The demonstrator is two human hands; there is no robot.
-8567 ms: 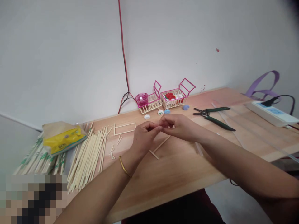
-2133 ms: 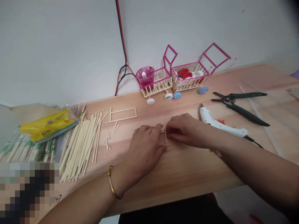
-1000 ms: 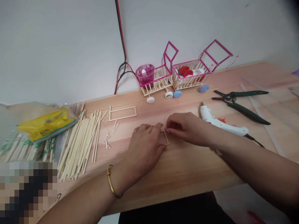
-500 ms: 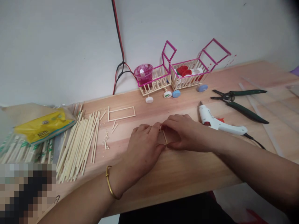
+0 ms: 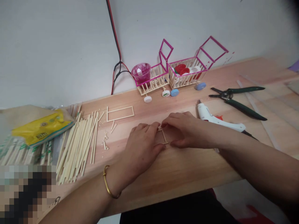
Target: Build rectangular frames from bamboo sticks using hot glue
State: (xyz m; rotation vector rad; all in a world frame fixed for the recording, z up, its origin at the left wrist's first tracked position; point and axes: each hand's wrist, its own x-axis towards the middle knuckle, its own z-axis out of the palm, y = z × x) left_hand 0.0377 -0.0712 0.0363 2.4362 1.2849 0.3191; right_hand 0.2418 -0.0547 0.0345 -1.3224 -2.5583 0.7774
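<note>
My left hand (image 5: 142, 143) lies palm down on the wooden table (image 5: 177, 168), fingers pressing on a small frame of thin wooden sticks (image 5: 163, 137). My right hand (image 5: 184, 129) meets it from the right, forefinger and thumb closed around the frame's right end. Most of the frame is hidden under both hands. A gold bangle (image 5: 107, 186) sits on my left wrist.
A white glue gun (image 5: 217, 118) lies just right of my hands, green pliers (image 5: 238, 99) beyond it. Loose sticks (image 5: 81, 143) and a yellow packet (image 5: 39, 130) lie left. A finished stick rectangle (image 5: 120, 113) and two pink stick carts (image 5: 173, 74) with bottle caps stand behind.
Earlier my hands worked above the table; they now press the frame flat on it. The glue gun has appeared at the right. In the last second my right hand closed around the frame's end.
</note>
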